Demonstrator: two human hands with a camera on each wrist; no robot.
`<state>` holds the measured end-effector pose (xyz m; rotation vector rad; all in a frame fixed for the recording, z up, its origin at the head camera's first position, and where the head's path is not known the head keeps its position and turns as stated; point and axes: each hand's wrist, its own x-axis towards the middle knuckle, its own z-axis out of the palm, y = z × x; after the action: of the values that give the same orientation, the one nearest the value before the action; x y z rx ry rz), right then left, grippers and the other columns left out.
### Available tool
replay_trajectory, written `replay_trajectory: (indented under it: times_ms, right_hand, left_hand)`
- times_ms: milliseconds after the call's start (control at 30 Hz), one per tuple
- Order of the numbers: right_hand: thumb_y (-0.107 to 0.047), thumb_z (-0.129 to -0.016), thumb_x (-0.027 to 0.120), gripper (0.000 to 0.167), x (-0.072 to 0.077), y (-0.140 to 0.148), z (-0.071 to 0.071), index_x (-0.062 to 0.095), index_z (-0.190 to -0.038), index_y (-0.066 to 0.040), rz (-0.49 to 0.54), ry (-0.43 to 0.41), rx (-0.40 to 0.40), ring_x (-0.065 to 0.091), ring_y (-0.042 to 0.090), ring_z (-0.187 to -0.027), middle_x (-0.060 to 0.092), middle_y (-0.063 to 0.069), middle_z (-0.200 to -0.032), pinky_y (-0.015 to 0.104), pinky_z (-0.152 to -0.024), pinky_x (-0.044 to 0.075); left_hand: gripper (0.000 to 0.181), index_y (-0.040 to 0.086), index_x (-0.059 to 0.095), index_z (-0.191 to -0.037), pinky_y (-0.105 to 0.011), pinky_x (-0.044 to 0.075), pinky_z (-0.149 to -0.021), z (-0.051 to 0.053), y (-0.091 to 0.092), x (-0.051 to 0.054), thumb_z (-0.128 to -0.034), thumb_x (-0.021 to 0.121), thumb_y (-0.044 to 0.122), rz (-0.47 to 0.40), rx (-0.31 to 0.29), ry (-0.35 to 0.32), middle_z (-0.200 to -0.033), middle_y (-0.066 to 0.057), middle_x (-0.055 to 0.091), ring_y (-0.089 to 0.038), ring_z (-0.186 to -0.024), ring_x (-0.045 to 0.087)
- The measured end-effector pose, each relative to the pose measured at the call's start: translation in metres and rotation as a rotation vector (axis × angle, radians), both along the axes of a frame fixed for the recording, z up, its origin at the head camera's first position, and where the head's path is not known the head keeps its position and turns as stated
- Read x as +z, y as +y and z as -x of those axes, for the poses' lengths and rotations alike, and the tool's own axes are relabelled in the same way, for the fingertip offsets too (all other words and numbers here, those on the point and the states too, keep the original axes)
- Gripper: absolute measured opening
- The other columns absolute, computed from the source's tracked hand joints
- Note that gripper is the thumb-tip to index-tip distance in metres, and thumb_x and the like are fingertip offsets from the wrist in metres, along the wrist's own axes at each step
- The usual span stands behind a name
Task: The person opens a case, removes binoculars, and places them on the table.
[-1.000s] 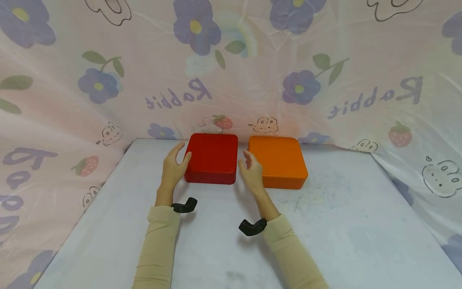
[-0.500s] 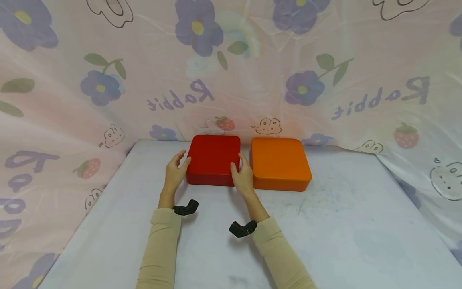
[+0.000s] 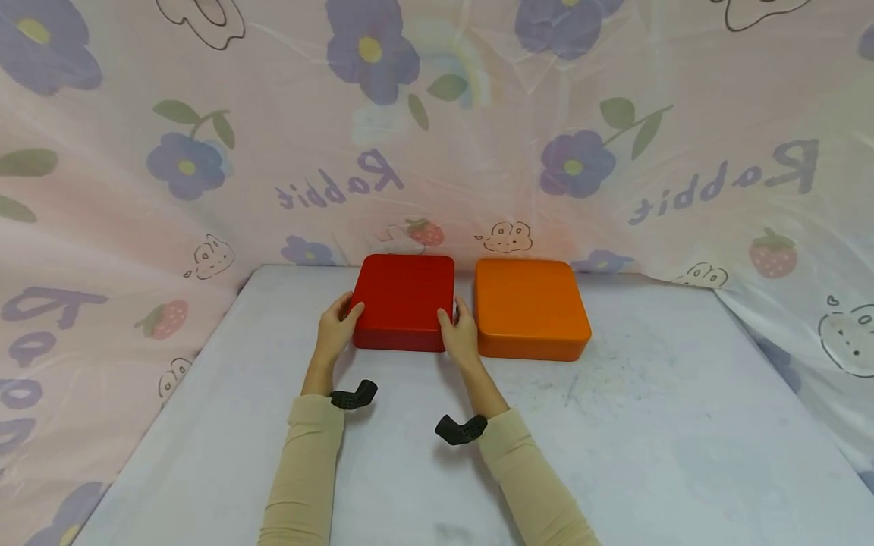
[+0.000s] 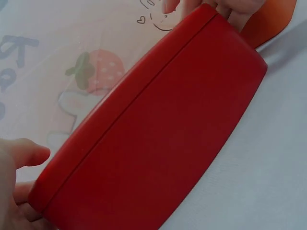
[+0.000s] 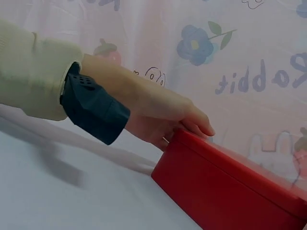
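Note:
A red lidded box sits on the white tabletop in the head view, with a thin seam below its top edge in the left wrist view. At its left end, my left hand grips the side, thumb over the top edge. That thumb and the curled fingers beside it also show in the left wrist view. My right hand holds the opposite end in the same way, its thumb on the lid's rim. Part of its fingers is hidden behind the box. From the right wrist view, the left hand cups the far corner.
An orange box of similar shape stands just right of the red one, with a narrow gap where my right fingers are. Behind both hangs a printed curtain. The white table spreads to the right, faintly smudged.
My right hand has moved left from beside the orange box onto the red box's right end. My left hand has closed in on the left end. Both boxes stay in place on the table.

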<state>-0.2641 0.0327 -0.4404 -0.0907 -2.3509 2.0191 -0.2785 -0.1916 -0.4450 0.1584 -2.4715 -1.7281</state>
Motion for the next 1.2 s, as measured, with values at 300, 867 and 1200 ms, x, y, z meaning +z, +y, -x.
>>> replay_trajectory:
  times_ms: [300, 867, 1200]
  right_hand:
    - [-0.016, -0.100, 0.047, 0.057, -0.0054, -0.0016, 0.0022, 0.028, -0.148, 0.007, 0.016, -0.052, -0.012, 0.036, 0.036, -0.143, 0.033, 0.024, -0.155, 0.046, -0.120, 0.029]
    - [-0.012, -0.101, 0.042, 0.050, -0.0077, -0.0033, 0.0023, 0.032, -0.145, 0.009, 0.034, -0.030, -0.024, 0.034, 0.036, -0.144, 0.035, 0.025, -0.153, 0.047, -0.121, 0.027]
    - [-0.013, -0.101, 0.042, 0.050, -0.0089, -0.0024, 0.0031, 0.032, -0.146, 0.007, -0.026, -0.025, -0.029, 0.033, 0.035, -0.145, 0.034, 0.023, -0.154, 0.046, -0.121, 0.026]
  left_hand:
    - [0.058, 0.000, 0.032, -0.149, -0.043, 0.028, -0.122, -0.0019, -0.0002, -0.0012, -0.1002, 0.049, 0.027, -0.013, -0.001, -0.055, -0.155, -0.019, 0.036, -0.032, -0.144, 0.036]
    - [0.053, -0.002, 0.035, -0.146, -0.043, 0.029, -0.122, 0.0015, 0.0003, -0.0027, -0.1013, 0.046, 0.023, -0.042, -0.006, -0.052, -0.152, -0.021, 0.039, -0.032, -0.142, 0.038]
    - [0.052, -0.002, 0.035, -0.147, -0.044, 0.031, -0.120, 0.0011, 0.0031, -0.0006, -0.1015, 0.046, 0.022, -0.035, 0.008, -0.057, -0.151, -0.021, 0.041, -0.032, -0.141, 0.039]
